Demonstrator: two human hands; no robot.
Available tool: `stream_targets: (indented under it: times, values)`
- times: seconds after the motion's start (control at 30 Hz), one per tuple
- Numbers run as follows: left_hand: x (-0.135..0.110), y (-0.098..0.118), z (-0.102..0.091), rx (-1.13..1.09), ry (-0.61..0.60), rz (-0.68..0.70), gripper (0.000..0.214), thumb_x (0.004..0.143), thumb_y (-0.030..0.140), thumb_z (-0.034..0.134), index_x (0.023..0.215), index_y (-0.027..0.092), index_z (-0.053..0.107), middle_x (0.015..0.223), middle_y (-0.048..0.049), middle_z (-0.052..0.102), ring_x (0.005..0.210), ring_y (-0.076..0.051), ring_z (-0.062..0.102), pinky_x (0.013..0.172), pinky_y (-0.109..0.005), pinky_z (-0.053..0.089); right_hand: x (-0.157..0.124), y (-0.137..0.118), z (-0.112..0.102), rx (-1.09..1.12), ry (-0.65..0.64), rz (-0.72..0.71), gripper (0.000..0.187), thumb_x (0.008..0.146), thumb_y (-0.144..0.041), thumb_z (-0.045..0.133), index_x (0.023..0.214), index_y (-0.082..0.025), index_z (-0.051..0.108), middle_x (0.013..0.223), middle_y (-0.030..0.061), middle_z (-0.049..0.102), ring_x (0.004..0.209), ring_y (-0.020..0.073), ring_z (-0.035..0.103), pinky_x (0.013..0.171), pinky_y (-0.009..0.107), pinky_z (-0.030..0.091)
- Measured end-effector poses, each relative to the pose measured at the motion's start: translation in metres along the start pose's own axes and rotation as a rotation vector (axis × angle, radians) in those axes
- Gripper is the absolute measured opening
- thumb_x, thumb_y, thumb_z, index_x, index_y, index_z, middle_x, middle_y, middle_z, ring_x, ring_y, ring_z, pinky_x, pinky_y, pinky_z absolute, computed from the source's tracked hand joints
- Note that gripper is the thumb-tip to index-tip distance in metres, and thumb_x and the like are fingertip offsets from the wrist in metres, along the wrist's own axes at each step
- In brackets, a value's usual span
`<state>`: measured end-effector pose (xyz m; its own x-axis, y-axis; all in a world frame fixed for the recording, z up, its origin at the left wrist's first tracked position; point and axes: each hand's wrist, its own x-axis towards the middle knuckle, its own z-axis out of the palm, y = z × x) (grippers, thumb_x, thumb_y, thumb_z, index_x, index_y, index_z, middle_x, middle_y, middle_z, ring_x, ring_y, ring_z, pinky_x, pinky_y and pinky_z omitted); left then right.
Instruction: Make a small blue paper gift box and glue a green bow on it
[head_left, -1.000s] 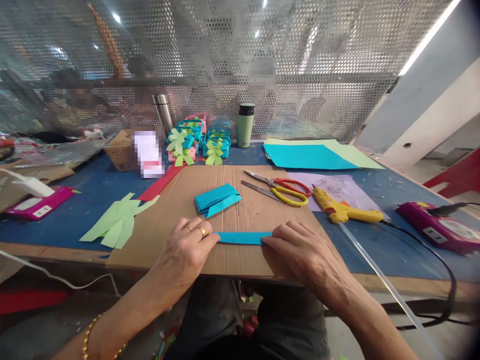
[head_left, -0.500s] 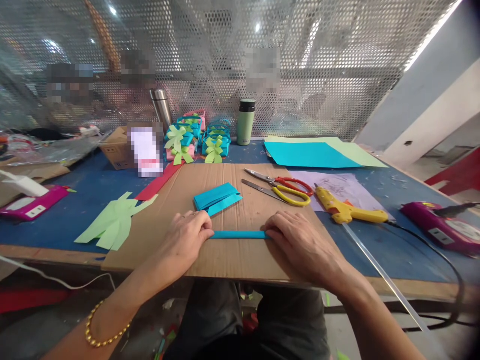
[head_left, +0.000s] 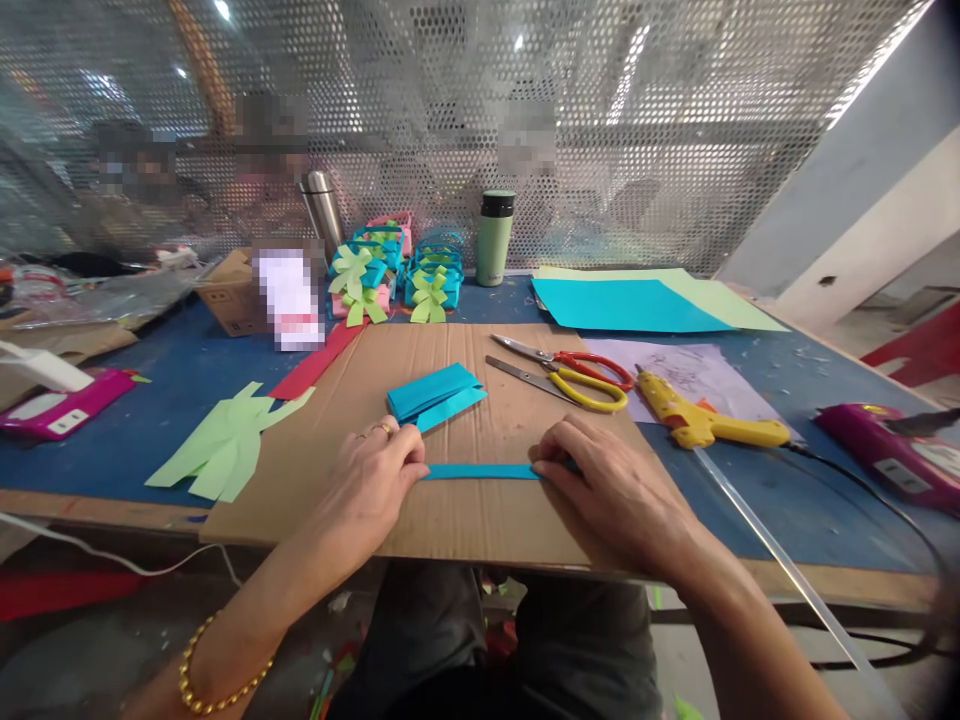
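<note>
A narrow blue paper strip (head_left: 482,472) lies stretched sideways over a cardboard sheet (head_left: 465,525). My left hand (head_left: 379,470) pinches its left end between thumb and fingers. At the other end my right hand (head_left: 592,475) grips it the same way, and the fingers cover that tip. Just beyond my left hand rests a folded blue paper piece (head_left: 435,393), with a loose flap along its near side. Scissors (head_left: 570,372) with one red and one yellow handle lie open past my right hand.
A yellow glue gun (head_left: 697,420) with a clear glue stick lies at the right, on lilac paper. Blue sheets (head_left: 630,305) sit behind. Green paper cutouts (head_left: 217,440) are at left. Small paper baskets (head_left: 431,280) and a green tumbler (head_left: 495,240) stand at the back.
The strip shows a slightly wider face between my hands than before. Both hands keep their pinch in nearly the same place. The view has shifted a little.
</note>
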<state>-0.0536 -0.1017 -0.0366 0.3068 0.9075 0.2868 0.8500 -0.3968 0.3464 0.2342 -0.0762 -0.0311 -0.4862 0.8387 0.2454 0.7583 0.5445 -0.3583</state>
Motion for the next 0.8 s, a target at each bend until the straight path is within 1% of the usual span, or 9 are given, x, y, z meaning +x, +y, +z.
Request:
stream_targets:
  times: [0.1,0.2,0.37,0.43,0.5,0.57,0.63,0.73,0.8]
  values:
    - [-0.009,-0.003,-0.001,0.055,0.042,-0.034,0.019,0.1,0.012,0.045,0.087,0.02,0.055,0.089,-0.0028,0.055,0.078,-0.019,0.052,0.07,-0.034,0.041,-0.003,0.0,0.002,-0.009,0.071,-0.022,0.01,0.101,-0.021,0.055,0.091,-0.022,0.057,0.098,0.0058,0.063,0.092,0.0223,0.058,0.081,0.038,0.048]
    - [-0.018,-0.008,-0.003,0.106,0.1,-0.079,0.02,0.101,0.011,0.043,0.088,0.02,0.055,0.091,-0.0037,0.054,0.079,-0.02,0.052,0.072,-0.035,0.041,-0.003,0.001,0.003,0.01,0.078,-0.035,0.011,0.101,-0.02,0.054,0.091,-0.022,0.057,0.097,0.0054,0.061,0.091,0.0223,0.056,0.081,0.038,0.047]
    - [-0.021,-0.008,-0.008,0.175,0.091,-0.053,0.02,0.098,0.006,0.045,0.087,0.02,0.054,0.091,-0.0036,0.055,0.078,-0.02,0.051,0.071,-0.034,0.039,-0.002,0.002,0.004,0.027,0.094,-0.034,0.009,0.1,-0.02,0.055,0.092,-0.022,0.056,0.096,0.0048,0.06,0.091,0.023,0.057,0.082,0.039,0.047]
    - [-0.019,-0.003,-0.01,0.265,0.115,0.01,0.024,0.095,0.0,0.043,0.097,0.019,0.058,0.094,-0.0043,0.057,0.076,-0.019,0.051,0.072,-0.034,0.037,-0.001,0.002,0.004,0.028,0.1,-0.034,0.009,0.1,-0.021,0.056,0.091,-0.022,0.056,0.095,0.0047,0.061,0.09,0.0231,0.058,0.081,0.039,0.047]
    - [-0.017,0.002,-0.011,0.392,0.124,0.131,0.038,0.093,-0.004,0.042,0.114,0.021,0.061,0.098,-0.0056,0.059,0.079,-0.019,0.053,0.073,-0.035,0.036,-0.001,0.002,0.004,0.032,0.102,-0.035,0.009,0.1,-0.021,0.056,0.091,-0.022,0.056,0.095,0.0045,0.061,0.09,0.0228,0.058,0.081,0.038,0.048]
    - [-0.016,0.007,-0.013,0.509,0.099,0.284,0.046,0.095,-0.002,0.045,0.129,0.025,0.06,0.101,-0.0065,0.062,0.085,-0.021,0.054,0.073,-0.035,0.035,-0.001,0.001,0.004,0.034,0.108,-0.036,0.009,0.099,-0.02,0.057,0.091,-0.022,0.056,0.094,0.0044,0.062,0.089,0.0222,0.058,0.08,0.038,0.048]
    - [-0.014,0.009,-0.013,0.585,0.047,0.408,0.047,0.097,0.004,0.049,0.137,0.026,0.057,0.103,-0.007,0.065,0.089,-0.023,0.055,0.072,-0.036,0.035,-0.001,0.001,0.003,0.029,0.119,-0.035,0.008,0.099,-0.02,0.057,0.09,-0.022,0.057,0.093,0.0045,0.062,0.088,0.0215,0.059,0.078,0.037,0.049]
    - [-0.012,0.009,-0.011,0.645,-0.022,0.491,0.045,0.099,0.007,0.049,0.142,0.018,0.054,0.105,-0.0078,0.068,0.095,-0.024,0.057,0.076,-0.037,0.039,-0.001,0.004,0.003,0.021,0.118,-0.044,0.007,0.099,-0.022,0.058,0.092,-0.022,0.058,0.095,0.0049,0.062,0.088,0.021,0.06,0.078,0.036,0.049]
    - [-0.012,0.008,-0.008,0.673,-0.033,0.545,0.044,0.098,0.004,0.047,0.141,0.012,0.054,0.107,-0.0087,0.068,0.097,-0.024,0.057,0.079,-0.038,0.041,-0.003,0.006,0.003,-0.011,0.121,-0.047,0.008,0.1,-0.024,0.057,0.093,-0.022,0.06,0.097,0.0054,0.062,0.089,0.0214,0.059,0.079,0.036,0.047]
